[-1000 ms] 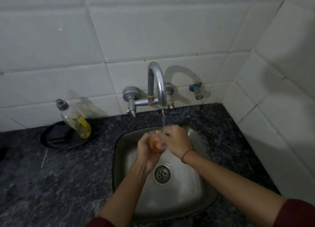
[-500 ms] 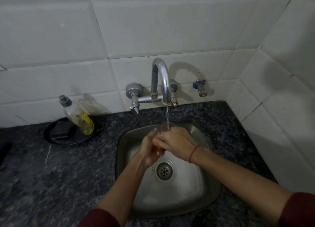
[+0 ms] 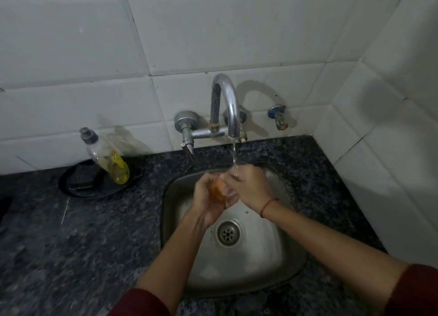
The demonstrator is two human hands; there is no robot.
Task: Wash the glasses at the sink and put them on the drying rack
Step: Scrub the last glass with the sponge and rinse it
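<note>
Right hand (image 3: 251,187) slid aside, left hand (image 3: 205,198), fingers (image 3: 237,181) of both gripping one glass (image 3: 219,191)

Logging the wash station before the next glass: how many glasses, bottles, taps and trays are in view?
Glasses: 1, the clear orange-tinted glass held by the left hand and right hand.
Bottles: 1, the clear plastic soap bottle with yellow liquid.
Taps: 2, the curved chrome faucet and the small blue-collared wall tap.
Trays: 1, the round black tray.
Total: 5.

A clear plastic bottle of yellow liquid (image 3: 111,160) leans in a round black tray (image 3: 104,188), perhaps beside a dark sponge, on the speckled granite counter (image 3: 71,244).
</note>
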